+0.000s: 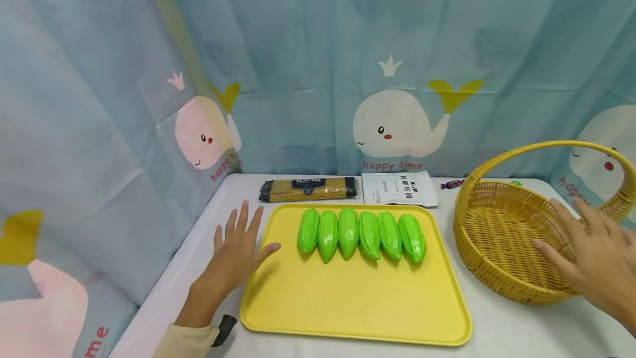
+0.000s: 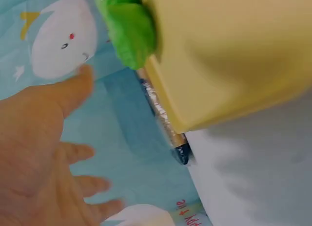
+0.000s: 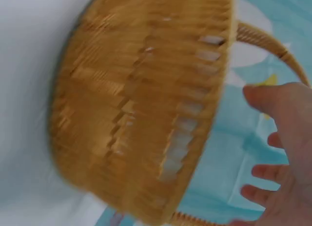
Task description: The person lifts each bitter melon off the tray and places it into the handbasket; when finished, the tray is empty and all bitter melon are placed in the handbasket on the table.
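Note:
My left hand (image 1: 237, 253) hovers over the left edge of the yellow tray (image 1: 343, 303), fingers spread and holding nothing. Several bright green, ridged pods (image 1: 348, 231), shaped like bitter melons, lie in a row along the tray's far half. In the left wrist view one green pod (image 2: 129, 30) shows at the tray's side, beyond the thumb. On the right, my right hand (image 1: 598, 247) is raised over the near right rim of a wicker basket (image 1: 507, 236) with a tall handle. Its fingers are apart and grip nothing. The right wrist view shows the basket's woven side (image 3: 141, 99) beside the hand.
Behind the tray lie a pack of dried noodles (image 1: 309, 189) and a white packet (image 1: 399, 188). A small purple-wrapped candy (image 1: 452, 184) sits left of the basket handle. A whale-print curtain (image 1: 298, 70) closes off the back and left of the white table (image 1: 199, 258).

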Available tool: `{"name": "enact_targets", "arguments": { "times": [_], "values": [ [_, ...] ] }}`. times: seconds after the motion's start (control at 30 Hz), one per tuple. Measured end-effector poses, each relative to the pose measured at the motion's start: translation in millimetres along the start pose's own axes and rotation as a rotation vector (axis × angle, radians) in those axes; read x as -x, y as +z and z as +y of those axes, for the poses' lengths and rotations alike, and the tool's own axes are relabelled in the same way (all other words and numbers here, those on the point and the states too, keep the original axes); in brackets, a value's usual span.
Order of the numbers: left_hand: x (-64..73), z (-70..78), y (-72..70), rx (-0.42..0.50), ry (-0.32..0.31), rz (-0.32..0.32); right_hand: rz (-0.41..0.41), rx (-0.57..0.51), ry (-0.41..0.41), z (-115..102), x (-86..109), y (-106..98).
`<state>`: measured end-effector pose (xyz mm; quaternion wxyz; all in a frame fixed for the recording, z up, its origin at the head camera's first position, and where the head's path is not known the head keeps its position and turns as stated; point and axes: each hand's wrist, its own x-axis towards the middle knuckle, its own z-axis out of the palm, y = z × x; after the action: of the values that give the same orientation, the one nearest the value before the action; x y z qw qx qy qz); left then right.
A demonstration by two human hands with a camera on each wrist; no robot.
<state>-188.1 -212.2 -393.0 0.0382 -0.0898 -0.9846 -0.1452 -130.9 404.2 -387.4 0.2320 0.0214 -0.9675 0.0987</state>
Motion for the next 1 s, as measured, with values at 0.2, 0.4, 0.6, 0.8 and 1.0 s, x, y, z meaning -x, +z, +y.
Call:
{"name": "enact_targets", "arguments": {
  "times": [0.2, 0.4, 0.6, 0.8, 1.0],
  "values": [
    [-21.2, -6.6, -12.3, 0.216, -0.025, -0.133, 0.1, -0.112, -0.066, -38.4, -6.5, -9.5],
    [-42.8, -19.3, -10.4, 0.331, -0.056, -0.206, 0.197, -0.242, -0.195, -80.8, -14.6, -11.3],
    [-53.5, -29.3, -0.7, 0.361, -0.124, -0.237, 0.171, -0.349, -0.299, -116.3, -25.0, 1.1],
    [-56.1, -37.6, 13.1, 0.506, -0.173, -0.261, -0.08, -0.448, -0.253, -141.1, -34.6, 21.0],
    [-54.8, -40.3, 20.9, 0.489, -0.203, -0.242, -0.266, -0.487, -0.202, -153.8, -45.7, 45.5]
  ]
}}
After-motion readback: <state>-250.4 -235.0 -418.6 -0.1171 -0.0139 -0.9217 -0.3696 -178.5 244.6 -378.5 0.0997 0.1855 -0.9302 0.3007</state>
